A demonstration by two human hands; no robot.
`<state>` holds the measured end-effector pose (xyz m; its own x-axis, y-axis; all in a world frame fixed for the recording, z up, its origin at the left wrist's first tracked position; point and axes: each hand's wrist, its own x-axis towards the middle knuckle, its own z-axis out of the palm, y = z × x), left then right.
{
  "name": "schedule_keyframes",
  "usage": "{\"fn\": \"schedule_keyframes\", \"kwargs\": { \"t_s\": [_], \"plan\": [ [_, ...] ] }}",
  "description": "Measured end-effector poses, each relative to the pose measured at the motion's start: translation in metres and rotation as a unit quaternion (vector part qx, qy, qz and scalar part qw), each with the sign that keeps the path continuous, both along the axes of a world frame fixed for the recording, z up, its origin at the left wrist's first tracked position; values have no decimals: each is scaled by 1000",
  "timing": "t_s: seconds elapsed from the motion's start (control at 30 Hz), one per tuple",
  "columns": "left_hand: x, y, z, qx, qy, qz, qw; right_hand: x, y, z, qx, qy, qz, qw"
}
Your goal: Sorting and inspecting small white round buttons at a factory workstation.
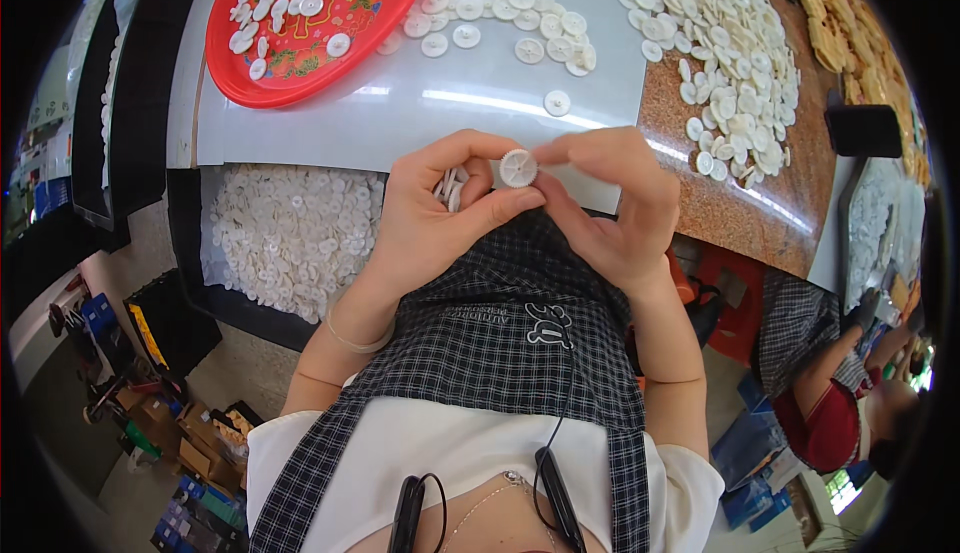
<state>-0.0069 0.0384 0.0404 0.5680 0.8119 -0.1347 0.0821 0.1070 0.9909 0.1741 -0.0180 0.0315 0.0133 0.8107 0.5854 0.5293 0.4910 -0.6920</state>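
Both hands meet above my lap at the table's near edge, pinching one small white plastic disc between them. My left hand grips it with thumb and forefinger and also cups a few more white discs against the palm. My right hand pinches the same disc from the right side with its fingertips. A checked apron covers my front below the hands.
A red round tray with several white discs sits at the far left. Loose white discs lie on the white sheet, a large heap lies to the right, and a black bin of discs is at my left. Another person sits at the right.
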Motion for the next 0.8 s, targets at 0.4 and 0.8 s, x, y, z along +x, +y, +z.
{"fn": "schedule_keyframes", "kwargs": {
  "t_s": [0.4,0.8],
  "plan": [
    [-6,5,-7,-13,-17,9,1000,15,13,-17,-104,-173,-128,971],
    [3,4,-15,-96,-114,-7,989,-4,8,1,34,-52,13,998]
  ]
}}
